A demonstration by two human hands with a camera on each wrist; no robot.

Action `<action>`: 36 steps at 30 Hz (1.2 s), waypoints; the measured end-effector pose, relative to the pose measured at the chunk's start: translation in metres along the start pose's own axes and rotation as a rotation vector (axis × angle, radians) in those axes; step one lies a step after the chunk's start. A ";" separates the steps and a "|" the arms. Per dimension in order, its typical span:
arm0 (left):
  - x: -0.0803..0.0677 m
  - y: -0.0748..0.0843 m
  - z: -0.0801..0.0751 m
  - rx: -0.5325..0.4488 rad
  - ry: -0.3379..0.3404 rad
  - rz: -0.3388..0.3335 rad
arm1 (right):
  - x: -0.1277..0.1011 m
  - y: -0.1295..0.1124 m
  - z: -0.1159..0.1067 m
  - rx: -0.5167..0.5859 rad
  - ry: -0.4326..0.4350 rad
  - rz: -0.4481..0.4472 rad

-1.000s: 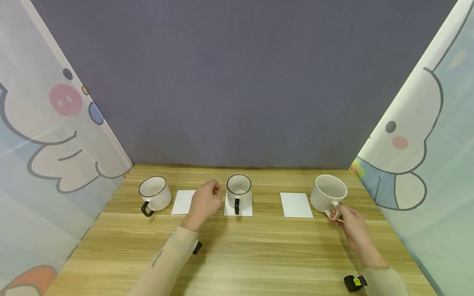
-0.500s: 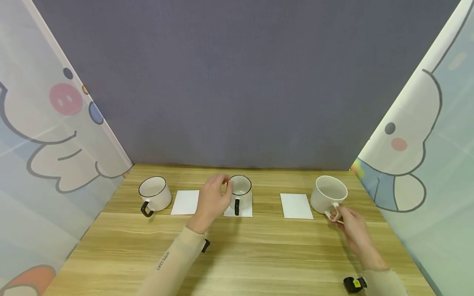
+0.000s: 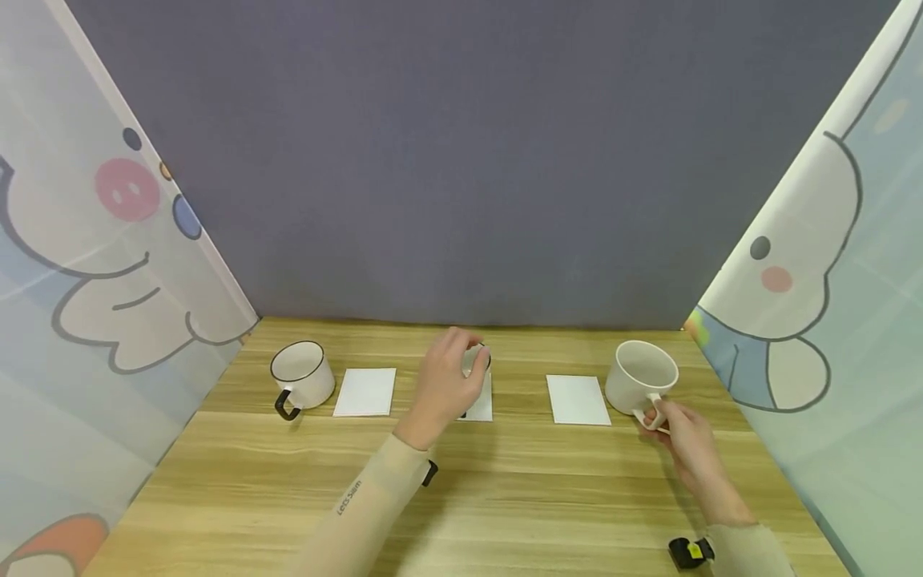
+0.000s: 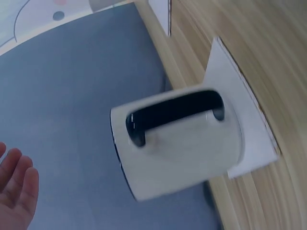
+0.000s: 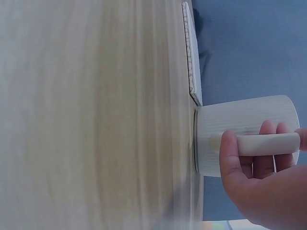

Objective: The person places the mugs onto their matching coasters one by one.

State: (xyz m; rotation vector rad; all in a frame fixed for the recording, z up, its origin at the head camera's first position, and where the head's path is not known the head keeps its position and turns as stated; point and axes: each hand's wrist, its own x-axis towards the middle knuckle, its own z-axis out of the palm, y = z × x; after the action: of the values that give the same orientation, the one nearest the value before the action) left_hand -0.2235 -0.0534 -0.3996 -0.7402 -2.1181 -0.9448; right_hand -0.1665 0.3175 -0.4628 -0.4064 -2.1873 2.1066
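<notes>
Two hands at two mugs on a wooden table (image 3: pixel 461 513).
The left hand (image 3: pixel 445 383) hovered over the middle mug (image 4: pixel 180 143) on its white mat (image 4: pixel 240 124), fingers loose, gripping nothing. The right hand (image 3: pixel 685 437) pinched the handle of the right mug (image 3: pixel 640 377). A bare mat (image 3: pixel 577 399) lay between them; a third mug (image 3: pixel 301 375) and mat (image 3: pixel 365 392) sat left.

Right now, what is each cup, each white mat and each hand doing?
left cup: upright on the table, beside a mat, untouched
left mat: flat, nothing on it
middle cup: upright on the middle mat, left hand above it
right mat: flat, nothing on it
right cup: upright on the table beside the right mat
right hand: holds the right cup's handle
</notes>
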 end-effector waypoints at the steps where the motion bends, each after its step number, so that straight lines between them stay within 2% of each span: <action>1: 0.001 0.002 0.003 0.001 -0.012 0.008 | 0.000 0.000 0.000 -0.001 -0.001 0.000; 11: 0.004 0.012 0.028 0.009 -0.152 0.119 | 0.002 0.001 -0.003 -0.026 -0.016 0.004; 17: 0.003 0.014 0.042 -0.056 -0.170 0.163 | 0.001 0.000 -0.001 -0.016 -0.017 -0.002; 22: 0.003 0.017 0.055 -0.054 -0.213 0.173 | 0.001 0.001 -0.002 -0.012 -0.012 -0.006; 28: 0.003 0.020 0.070 0.001 -0.316 0.164 | 0.002 0.003 -0.003 -0.034 -0.015 0.003; 36: 0.000 0.017 0.086 0.150 -0.437 0.189 | 0.004 0.003 -0.002 -0.032 -0.011 0.003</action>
State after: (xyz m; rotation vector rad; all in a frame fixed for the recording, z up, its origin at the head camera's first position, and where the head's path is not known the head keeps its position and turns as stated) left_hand -0.2423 0.0247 -0.4352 -1.1254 -2.4033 -0.5493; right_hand -0.1694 0.3205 -0.4658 -0.4020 -2.2300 2.0832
